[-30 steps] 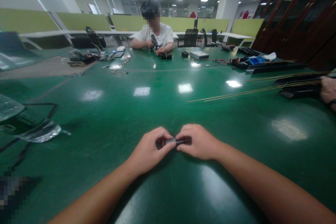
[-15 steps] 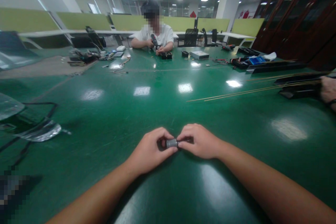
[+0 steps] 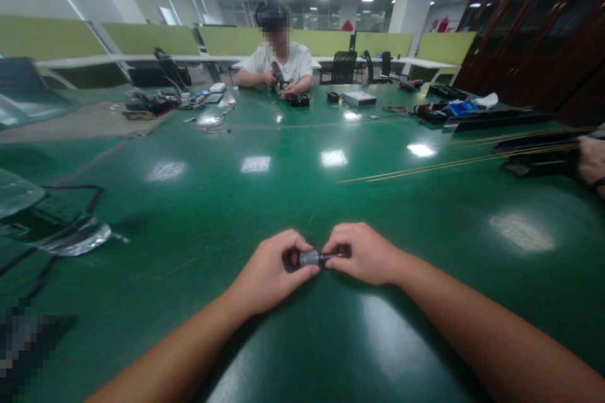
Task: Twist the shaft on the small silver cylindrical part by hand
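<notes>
Low over the green table (image 3: pixel 265 201), both my hands meet at a small grey cylinder (image 3: pixel 309 257) with a dark, thinner end. My left hand (image 3: pixel 269 271) is closed around the cylinder, thumb in front and fingers behind. The dark end (image 3: pixel 323 259) points right, pinched between the thumb and forefinger of my right hand (image 3: pixel 363 254). The cylinder lies level between the two hands. Fingers hide both its ends, and its exact kind is too small to make out.
A clear plastic bottle (image 3: pixel 70 233) lies at the left beside a black cable (image 3: pixel 92 198). Thin rods (image 3: pixel 425 168) reach in from the right, near another person's hand (image 3: pixel 592 160). Across the table a person (image 3: pixel 278 69) holds a power tool (image 3: pixel 278 73).
My right hand has shifted slightly right along the dark end. More of the grey cylinder shows between my hands. The left hand has barely moved.
</notes>
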Action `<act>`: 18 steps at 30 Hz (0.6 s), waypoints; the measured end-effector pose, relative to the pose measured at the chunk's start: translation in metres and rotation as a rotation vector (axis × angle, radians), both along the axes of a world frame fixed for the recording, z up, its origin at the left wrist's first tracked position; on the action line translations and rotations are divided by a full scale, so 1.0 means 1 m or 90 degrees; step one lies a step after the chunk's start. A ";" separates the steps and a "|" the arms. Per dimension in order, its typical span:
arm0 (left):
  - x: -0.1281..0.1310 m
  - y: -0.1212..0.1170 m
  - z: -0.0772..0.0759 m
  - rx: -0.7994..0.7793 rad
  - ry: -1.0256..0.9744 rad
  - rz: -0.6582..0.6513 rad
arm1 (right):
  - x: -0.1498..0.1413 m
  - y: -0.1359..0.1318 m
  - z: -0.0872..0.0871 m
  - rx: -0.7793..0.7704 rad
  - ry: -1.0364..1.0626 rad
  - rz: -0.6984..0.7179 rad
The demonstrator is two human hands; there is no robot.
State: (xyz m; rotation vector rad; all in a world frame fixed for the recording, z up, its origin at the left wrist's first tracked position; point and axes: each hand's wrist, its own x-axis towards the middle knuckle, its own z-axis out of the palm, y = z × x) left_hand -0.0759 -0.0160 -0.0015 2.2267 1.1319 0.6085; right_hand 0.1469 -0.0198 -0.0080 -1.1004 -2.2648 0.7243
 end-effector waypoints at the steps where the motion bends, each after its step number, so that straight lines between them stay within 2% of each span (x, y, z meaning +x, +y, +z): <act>1: 0.000 0.000 0.000 -0.001 -0.002 0.000 | 0.000 0.000 0.000 -0.005 -0.001 -0.002; 18: -0.002 0.000 -0.001 -0.003 -0.004 -0.006 | 0.012 0.000 0.005 -0.017 -0.038 -0.009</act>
